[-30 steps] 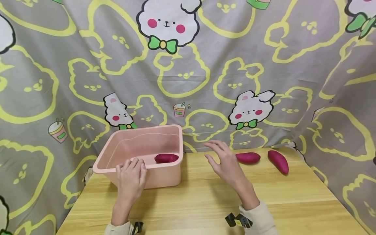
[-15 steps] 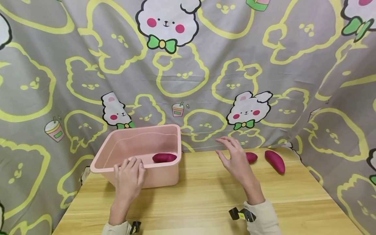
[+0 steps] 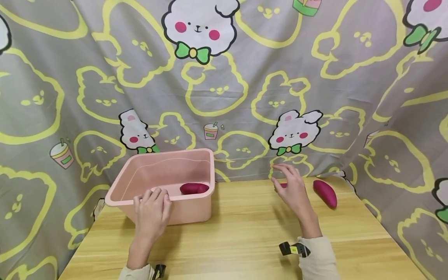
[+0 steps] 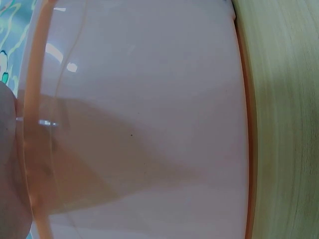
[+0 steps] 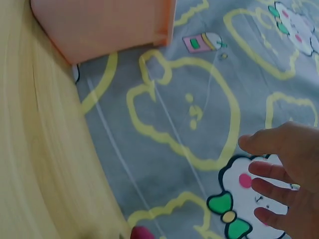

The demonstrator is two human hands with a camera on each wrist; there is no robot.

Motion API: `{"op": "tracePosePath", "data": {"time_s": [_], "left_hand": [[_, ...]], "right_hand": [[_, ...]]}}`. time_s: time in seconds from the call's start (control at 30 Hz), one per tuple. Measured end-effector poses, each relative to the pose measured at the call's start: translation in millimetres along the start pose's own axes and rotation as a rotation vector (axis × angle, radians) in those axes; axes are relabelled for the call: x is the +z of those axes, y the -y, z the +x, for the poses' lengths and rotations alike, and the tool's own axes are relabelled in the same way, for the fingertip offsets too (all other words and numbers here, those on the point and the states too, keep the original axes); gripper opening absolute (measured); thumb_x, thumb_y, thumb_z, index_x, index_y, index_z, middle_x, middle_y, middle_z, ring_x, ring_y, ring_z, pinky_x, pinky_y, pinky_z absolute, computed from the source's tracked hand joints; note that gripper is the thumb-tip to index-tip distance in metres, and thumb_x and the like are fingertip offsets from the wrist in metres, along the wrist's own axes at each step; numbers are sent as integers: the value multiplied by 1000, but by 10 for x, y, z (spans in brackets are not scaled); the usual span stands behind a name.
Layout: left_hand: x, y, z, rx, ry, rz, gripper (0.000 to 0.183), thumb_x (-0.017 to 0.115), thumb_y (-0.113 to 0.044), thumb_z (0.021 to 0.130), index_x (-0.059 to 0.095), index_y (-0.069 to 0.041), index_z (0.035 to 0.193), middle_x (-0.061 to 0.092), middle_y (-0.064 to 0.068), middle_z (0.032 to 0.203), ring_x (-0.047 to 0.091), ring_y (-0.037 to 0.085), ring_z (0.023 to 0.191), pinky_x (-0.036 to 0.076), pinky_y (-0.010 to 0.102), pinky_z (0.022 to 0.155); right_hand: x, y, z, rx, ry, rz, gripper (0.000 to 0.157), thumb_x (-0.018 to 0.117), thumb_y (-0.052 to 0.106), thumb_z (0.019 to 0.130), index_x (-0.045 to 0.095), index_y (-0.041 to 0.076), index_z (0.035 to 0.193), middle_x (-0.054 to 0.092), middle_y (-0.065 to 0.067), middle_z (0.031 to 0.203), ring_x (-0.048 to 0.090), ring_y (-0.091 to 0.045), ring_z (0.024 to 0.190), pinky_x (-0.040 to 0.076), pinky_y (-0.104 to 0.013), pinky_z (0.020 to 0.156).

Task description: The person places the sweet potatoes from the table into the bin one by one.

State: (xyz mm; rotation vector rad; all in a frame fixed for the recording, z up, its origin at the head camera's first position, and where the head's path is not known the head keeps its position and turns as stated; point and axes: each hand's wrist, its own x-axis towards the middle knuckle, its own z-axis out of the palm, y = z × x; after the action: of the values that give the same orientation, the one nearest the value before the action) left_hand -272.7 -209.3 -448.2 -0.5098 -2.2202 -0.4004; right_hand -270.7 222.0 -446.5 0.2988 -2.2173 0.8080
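A pink plastic bin (image 3: pixel 194 210) stands at the left of the table, with one purple sweet potato (image 3: pixel 194 188) lying inside. My left hand (image 3: pixel 151 213) grips the bin's near rim, fingers curled over it; the left wrist view shows the bin's outer wall (image 4: pixel 164 124) close up. Over the back of the table, my right hand (image 3: pixel 294 192) is held with fingers spread and nothing between them. A second sweet potato (image 3: pixel 284 185) is mostly hidden behind that hand, and its tip (image 5: pixel 142 232) shows in the right wrist view. To the right lies a third sweet potato (image 3: pixel 324 193).
A wooden table (image 3: pixel 238 233) carries everything. Grey patterned cloth (image 3: pixel 231 97) hangs along the table's back edge and down both sides. Each sleeve has a black strap with a small device at the wrist.
My right hand has moved right, now covering most of the middle sweet potato. The left hand stays on the bin's rim.
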Motion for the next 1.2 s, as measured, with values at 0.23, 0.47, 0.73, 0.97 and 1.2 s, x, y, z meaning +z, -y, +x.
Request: {"op": "tracePosePath", "data": {"time_s": [0.23, 0.47, 0.73, 0.97, 1.2], "left_hand": [[-19, -3, 18, -15, 4, -7, 28, 38, -23, 100, 57, -8, 85, 63, 11, 89, 54, 38, 89, 31, 59, 82], [-11, -6, 32, -13, 5, -4, 29, 38, -22, 99, 58, -7, 85, 65, 12, 91, 55, 39, 89, 31, 59, 81], [7, -6, 31, -10, 10, -2, 29, 38, -23, 99, 58, -7, 86, 65, 13, 91, 55, 39, 89, 31, 59, 81], [-3, -8, 22, -11, 17, -6, 28, 38, -22, 100, 58, -7, 86, 66, 13, 93, 55, 39, 90, 31, 59, 82], [-24, 1, -3, -12, 22, -9, 26, 38, -21, 100, 56, -10, 85, 65, 12, 91, 54, 38, 92, 31, 59, 83]], "right_hand": [[21, -194, -9, 26, 15, -14, 40, 80, 0, 83, 69, 2, 122, 62, -22, 126, 54, -44, 115, 42, -59, 98], [56, -378, -89, 91, 41, -33, 41, 80, -1, 83, 68, 0, 123, 61, -23, 126, 53, -44, 113, 42, -60, 96], [96, -552, -186, 118, 94, -44, 45, 81, 0, 83, 67, -1, 126, 60, -26, 129, 50, -48, 121, 38, -64, 101], [98, -686, -265, 161, 159, -67, 44, 79, 2, 85, 66, -1, 126, 59, -27, 129, 49, -47, 125, 38, -63, 104], [99, -783, -331, 189, 218, -83, 44, 79, 4, 84, 66, -4, 125, 56, -31, 132, 47, -49, 126, 37, -65, 103]]}}
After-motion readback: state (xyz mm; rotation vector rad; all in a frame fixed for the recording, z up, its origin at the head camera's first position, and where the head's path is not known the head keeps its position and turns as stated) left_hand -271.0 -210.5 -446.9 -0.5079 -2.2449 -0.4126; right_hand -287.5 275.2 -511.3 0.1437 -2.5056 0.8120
